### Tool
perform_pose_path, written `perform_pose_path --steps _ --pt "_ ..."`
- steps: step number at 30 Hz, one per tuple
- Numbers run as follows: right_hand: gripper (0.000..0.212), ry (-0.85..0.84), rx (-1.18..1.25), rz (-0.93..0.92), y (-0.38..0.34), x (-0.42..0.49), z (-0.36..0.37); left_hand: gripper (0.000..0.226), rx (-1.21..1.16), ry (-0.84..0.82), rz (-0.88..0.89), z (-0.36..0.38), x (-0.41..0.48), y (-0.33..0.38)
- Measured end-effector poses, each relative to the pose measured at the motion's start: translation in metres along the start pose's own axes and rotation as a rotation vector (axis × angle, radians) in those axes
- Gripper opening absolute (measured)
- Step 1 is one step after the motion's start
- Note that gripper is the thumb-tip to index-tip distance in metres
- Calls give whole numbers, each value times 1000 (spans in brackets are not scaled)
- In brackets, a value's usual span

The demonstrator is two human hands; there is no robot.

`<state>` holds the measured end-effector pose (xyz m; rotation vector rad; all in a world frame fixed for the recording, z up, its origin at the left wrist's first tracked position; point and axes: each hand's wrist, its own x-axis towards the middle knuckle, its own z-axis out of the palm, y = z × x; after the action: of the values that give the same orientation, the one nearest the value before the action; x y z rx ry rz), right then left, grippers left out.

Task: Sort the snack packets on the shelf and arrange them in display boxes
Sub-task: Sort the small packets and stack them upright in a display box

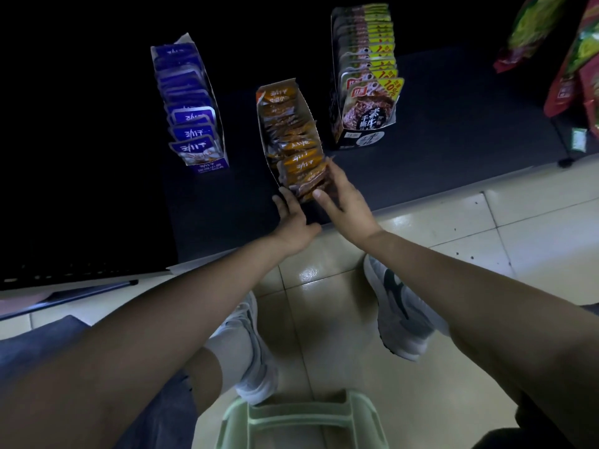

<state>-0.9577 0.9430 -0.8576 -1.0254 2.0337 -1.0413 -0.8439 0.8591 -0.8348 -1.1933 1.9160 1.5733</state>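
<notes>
1. Far left on the dark shelf point(437, 147), the purple box point(212, 163) stands filled, its packets in one row.
2. The left hand point(293, 223) reaches in with straight, relaxed fingers touching the near left corner of the middle box.
3. The orange box point(306, 106), one of three display boxes, runs lengthwise from near to far. Its orange packets point(301, 163) lie just beyond both hands' fingertips and are too tightly stacked to count.
4. The right hand point(345, 202), slightly farther in, lays fairly straight fingers along the nearest packets' right side with its thumb on their near face, apparently squaring them.
5. Farther right, the black box point(359, 139) looks full.
6. Hanging bags point(577, 59) fill the far right edge.
</notes>
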Motion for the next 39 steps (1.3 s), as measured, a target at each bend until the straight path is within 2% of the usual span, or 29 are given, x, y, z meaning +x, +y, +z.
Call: perform_pose_path --steps 4,7,12,14,17,19,21,24,27,30,33,36,39 --pt "73 5 -11 35 1 2 4 100 -33 54 42 -2 -5 -2" --pt "69 16 0 50 1 1 5 100 -64 90 127 0 -5 -5" --pt "65 -44 -118 -3 7 -6 -4 95 67 50 34 -6 0 -11" --pt "66 -81 -167 -24 8 -2 -8 95 11 115 44 -10 -3 -8" --pt "80 -85 -174 -76 0 0 -4 102 -16 329 245 -15 -11 -7" --pt "84 -58 -155 -126 -5 1 1 105 73 424 427 -19 -10 -10" --pt "88 4 -161 -181 -7 3 2 102 181 418 503 -21 -4 -13" --pt "89 19 -208 -245 -8 7 -5 93 281 387 527 -25 5 -21" --pt "70 3 -227 -290 -8 9 -8 86 384 362 562 -35 7 -31" --pt "58 4 -235 -315 -5 12 -7 84 442 470 589 -44 -1 -30" --pt "67 13 -284 -329 -2 12 -9 80 508 576 678 -41 -6 -19" --pt "85 68 -369 -350 -7 6 -15 74 611 484 622 -31 -2 -9" --pt "77 56 -539 -496 -6 0 -18 70 718 446 622 -25 3 -7"
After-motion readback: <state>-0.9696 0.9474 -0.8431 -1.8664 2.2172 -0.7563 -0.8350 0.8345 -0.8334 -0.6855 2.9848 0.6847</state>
